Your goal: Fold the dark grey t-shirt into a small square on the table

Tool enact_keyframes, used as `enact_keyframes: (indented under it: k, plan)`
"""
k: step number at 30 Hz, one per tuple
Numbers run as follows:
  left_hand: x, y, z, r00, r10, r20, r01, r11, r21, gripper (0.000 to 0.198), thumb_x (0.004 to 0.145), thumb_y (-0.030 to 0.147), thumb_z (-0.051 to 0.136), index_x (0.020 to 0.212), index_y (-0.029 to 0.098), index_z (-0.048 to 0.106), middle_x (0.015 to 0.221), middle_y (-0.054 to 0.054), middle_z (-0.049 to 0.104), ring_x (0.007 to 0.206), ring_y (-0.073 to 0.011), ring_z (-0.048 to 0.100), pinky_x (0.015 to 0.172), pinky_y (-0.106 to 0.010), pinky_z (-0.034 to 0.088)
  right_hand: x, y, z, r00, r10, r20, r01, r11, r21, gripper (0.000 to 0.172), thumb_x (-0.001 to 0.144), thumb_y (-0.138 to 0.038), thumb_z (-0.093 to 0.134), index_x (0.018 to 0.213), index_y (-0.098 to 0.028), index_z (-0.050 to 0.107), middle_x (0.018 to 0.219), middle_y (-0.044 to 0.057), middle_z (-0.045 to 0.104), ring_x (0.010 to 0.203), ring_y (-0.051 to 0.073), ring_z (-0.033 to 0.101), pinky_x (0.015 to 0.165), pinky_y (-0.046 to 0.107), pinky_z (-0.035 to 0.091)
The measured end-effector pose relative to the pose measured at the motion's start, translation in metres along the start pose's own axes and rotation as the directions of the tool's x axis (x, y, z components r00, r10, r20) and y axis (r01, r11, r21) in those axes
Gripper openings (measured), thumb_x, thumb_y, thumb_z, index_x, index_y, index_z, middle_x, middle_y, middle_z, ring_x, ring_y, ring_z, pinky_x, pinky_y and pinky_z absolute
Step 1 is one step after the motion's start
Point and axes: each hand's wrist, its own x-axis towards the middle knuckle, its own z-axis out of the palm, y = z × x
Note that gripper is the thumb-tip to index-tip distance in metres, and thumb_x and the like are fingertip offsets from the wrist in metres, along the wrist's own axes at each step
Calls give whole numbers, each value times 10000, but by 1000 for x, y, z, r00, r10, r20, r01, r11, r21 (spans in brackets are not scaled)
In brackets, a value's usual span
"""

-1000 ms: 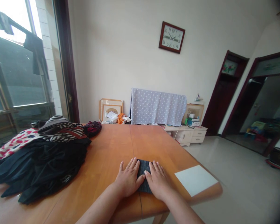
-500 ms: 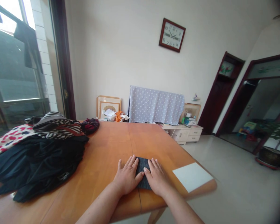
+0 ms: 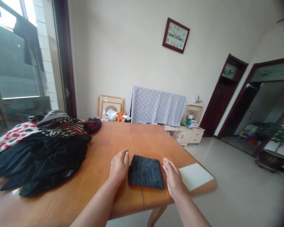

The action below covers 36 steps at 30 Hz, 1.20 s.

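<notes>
A dark grey, streaked cloth (image 3: pixel 146 172), folded into a flat square, lies near the front edge of the wooden table (image 3: pixel 109 142). My left hand (image 3: pixel 119 165) stands on its side just left of the cloth, fingers extended and its palm turned inward. On the other side, my right hand (image 3: pixel 172 176) is likewise on edge, slightly apart from the cloth, with fingers stretched out. Neither hand holds anything. To the right, a white sheet (image 3: pixel 196 176) lies on the table corner, partly behind my right hand.
A heap of clothes (image 3: pixel 47 157), black, striped and red-spotted, covers the table's left side. Beyond the far edge stand a polka-dot cloth cover (image 3: pixel 158 105), picture frames (image 3: pixel 110 105) and a white cabinet (image 3: pixel 191 135). A potted plant (image 3: pixel 273 154) is on the floor at right.
Both hands have come off the top of the folded cloth and moved apart to its two sides, turning palms inward. The whole cloth now shows.
</notes>
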Motion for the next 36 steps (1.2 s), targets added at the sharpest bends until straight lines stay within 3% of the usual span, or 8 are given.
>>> enact_keyframes:
  k: [4, 12, 20, 25, 36]
  plan:
    - [2, -4, -6, 996, -87, -21, 87, 996, 6, 393, 989, 479, 347, 1118, 262, 648, 1163, -57, 719, 1080, -243, 650, 865, -334, 455, -3, -3, 4, 1000, -8, 17, 8, 999, -47, 454, 799, -513, 703, 1142, -215, 720, 1317, 92, 640, 1307, 288, 522, 1140, 436, 392]
    - [-2, 8, -12, 979, -172, 109, 168, 985, 49, 333, 959, 471, 418, 898, 254, 664, 878, -36, 752, 843, -207, 674, 721, -269, 397, -4, -6, 7, 1000, -18, 13, 19, 995, -96, 421, 792, -525, 700, 1075, -216, 743, 1254, 97, 677, 1249, 296, 571, 1097, 440, 435]
    - [-8, 16, -7, 959, 4, 284, -9, 1000, 17, 290, 873, 512, 554, 993, 274, 668, 896, -10, 742, 845, -207, 671, 706, -269, 403, -3, -4, 7, 1000, -29, 6, 30, 994, -104, 396, 786, -501, 708, 1065, -222, 741, 1240, 93, 684, 1215, 295, 594, 1068, 438, 457]
    - [-7, 7, 1, 955, 62, 291, -73, 997, 27, 265, 829, 391, 622, 1066, 272, 645, 912, -5, 724, 844, -189, 664, 735, -274, 415, -4, -6, 8, 999, -34, 1, 34, 995, -92, 386, 787, -497, 706, 1054, -221, 744, 1219, 92, 694, 1210, 290, 597, 1058, 429, 462]
    - [-9, 10, -1, 954, 108, 279, -131, 989, 63, 214, 895, 381, 547, 1047, 262, 639, 1001, -17, 719, 875, -180, 655, 785, -289, 433, -5, -6, 9, 999, -40, -23, 36, 990, -135, 432, 766, -537, 704, 1050, -213, 743, 1145, 98, 718, 1085, 287, 653, 955, 407, 509]
